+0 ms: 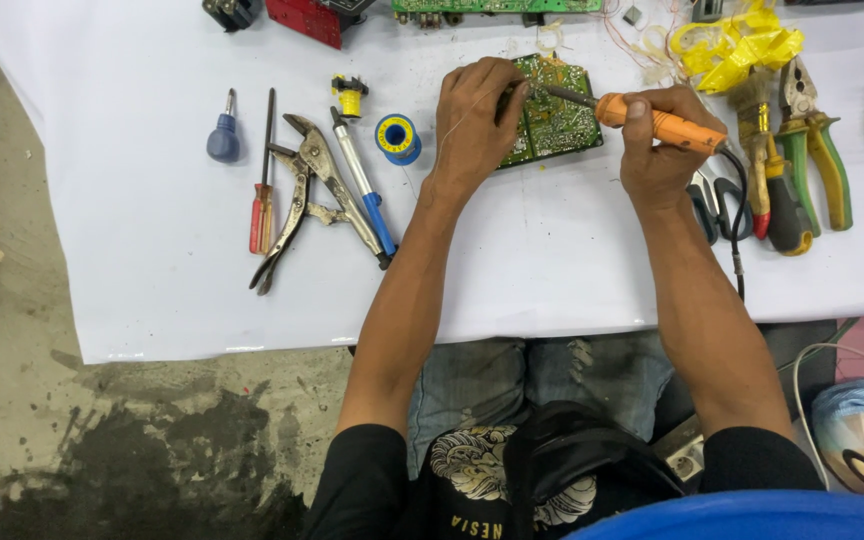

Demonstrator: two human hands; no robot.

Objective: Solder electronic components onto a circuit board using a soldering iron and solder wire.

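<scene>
White sheeting covers the tabletop [552,270] in front of you, with stained concrete floor [102,440] to your left. Count the tools on your left side: one stubby blue screwdriver [223,137], one long red-handled screwdriver [263,195], one pair of locking pliers [304,195], one blue-handled desoldering pump [362,180] and one blue solder spool [397,138]. On your right lie one pair of green-handled snips [814,150], one pair of scissors [717,200] partly hidden behind your wrist, one brush [757,150] with a red and black handle, and a wad of yellow tape [737,45].

One green circuit board [557,120] lies flat near the far edge of the tabletop, between your two hands. Your left hand [477,125] rests on the board's left edge, fingers curled down and close together; a thin strand of solder wire runs from it, though how the fingertips pinch it you cannot tell. Your right hand [664,150] is wrapped tight around the one orange soldering iron [652,122], whose tip reaches the board just beside your left fingers.
</scene>
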